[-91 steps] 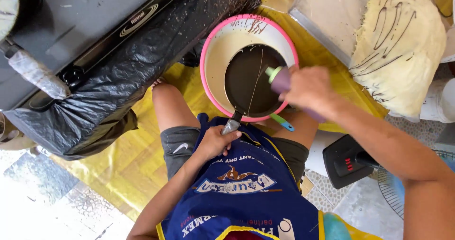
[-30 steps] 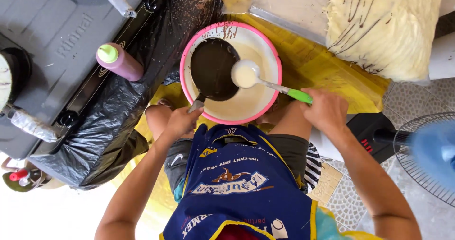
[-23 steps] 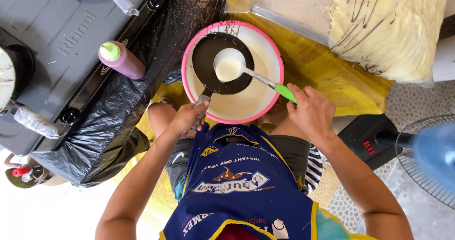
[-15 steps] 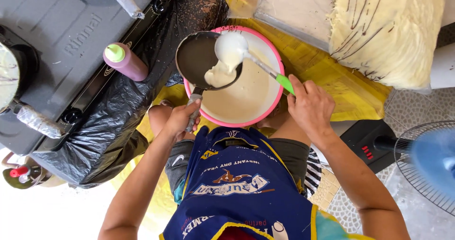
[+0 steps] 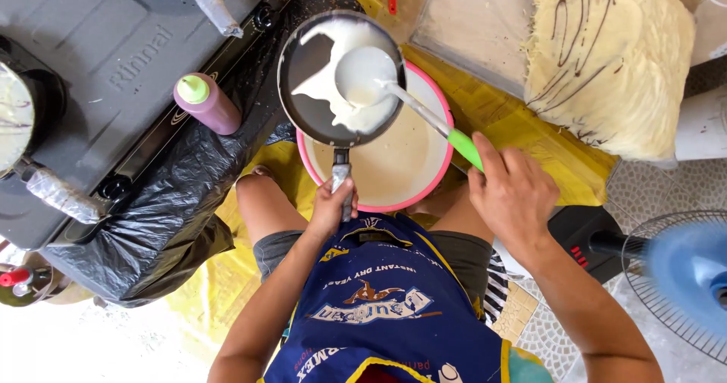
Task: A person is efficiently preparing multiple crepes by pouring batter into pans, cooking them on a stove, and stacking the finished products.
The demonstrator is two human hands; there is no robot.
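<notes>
Bright, even daylight, soft shadows under the knees, floor (image 5: 68, 337) at lower left blown out to white, glare on the pale batter (image 5: 356, 80), blue fan (image 5: 681, 277) at lower right motion-blurred, wide-angle stretching toward the edges, centre sharp.

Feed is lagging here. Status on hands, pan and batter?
Left hand grips pan handle over pink bowl. Right hand holds ladle, batter in pan. Nothing in the way.
</notes>
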